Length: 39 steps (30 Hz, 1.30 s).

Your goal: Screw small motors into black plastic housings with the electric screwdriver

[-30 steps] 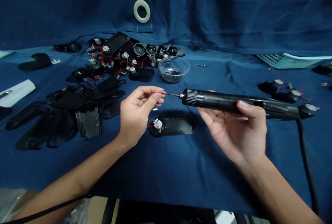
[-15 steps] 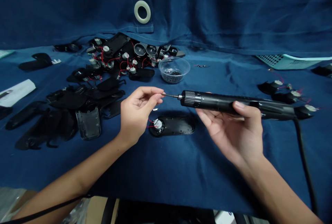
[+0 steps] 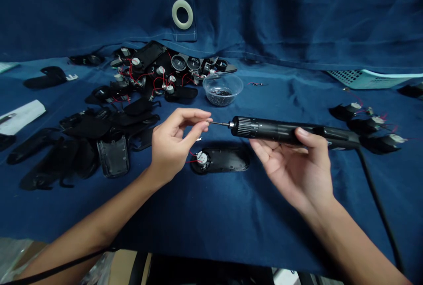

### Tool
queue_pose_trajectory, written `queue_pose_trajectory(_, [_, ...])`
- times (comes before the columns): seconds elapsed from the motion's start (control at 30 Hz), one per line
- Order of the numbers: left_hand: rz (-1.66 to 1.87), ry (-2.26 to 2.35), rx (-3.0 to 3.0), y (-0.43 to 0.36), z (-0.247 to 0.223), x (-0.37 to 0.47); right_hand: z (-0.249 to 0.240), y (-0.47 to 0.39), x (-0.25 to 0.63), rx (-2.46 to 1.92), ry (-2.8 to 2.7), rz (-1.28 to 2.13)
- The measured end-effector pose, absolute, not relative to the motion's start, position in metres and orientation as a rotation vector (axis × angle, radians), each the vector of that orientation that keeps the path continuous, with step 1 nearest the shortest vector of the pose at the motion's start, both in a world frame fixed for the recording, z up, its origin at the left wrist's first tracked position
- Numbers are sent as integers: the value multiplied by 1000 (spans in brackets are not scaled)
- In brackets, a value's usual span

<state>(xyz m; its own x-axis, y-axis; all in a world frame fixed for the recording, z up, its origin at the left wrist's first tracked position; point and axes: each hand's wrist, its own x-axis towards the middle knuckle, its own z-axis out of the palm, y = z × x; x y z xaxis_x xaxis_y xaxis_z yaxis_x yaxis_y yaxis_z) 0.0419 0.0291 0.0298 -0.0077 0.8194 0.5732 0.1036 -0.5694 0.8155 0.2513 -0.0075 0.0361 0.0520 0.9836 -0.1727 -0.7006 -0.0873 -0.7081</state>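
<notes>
My right hand holds a black electric screwdriver level, its thumb on top and its fingers underneath. The slim metal bit points left, to the fingertips of my left hand. Thumb and index finger pinch the bit's tip there; whether a screw sits between them is hidden. Below the bit, a long black plastic housing lies on the cloth, with a round white motor and red wires at its left end. A clear plastic bowl of small dark screws stands just behind the bit.
A pile of black parts with red wires lies at the back left, black covers in front of it. Several wired parts and a turquoise basket are at right. The screwdriver's cord runs down the right side.
The screwdriver's rear end has swung or drawn back a little, and its cord has shifted left. My left fingers still pinch at the bit's tip, slightly more parted.
</notes>
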Motion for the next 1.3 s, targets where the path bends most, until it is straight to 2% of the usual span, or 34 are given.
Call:
queue_pose_trajectory(0.43, [1662,1002,1714,29,26,40,34,-8,252,-748,-486,1514])
queue_pose_trajectory(0.7, [1605,1053,2224,34,31,31,34,-7,253,-797,-520,1480])
queue_pose_trajectory(1.07, [1606,1015,1940,33,26,36,33,-6,252,-798,-444,1517])
queue_pose_trajectory(1.3, [1601,994,1966,34,26,36,33,-6,253,-797,-420,1525])
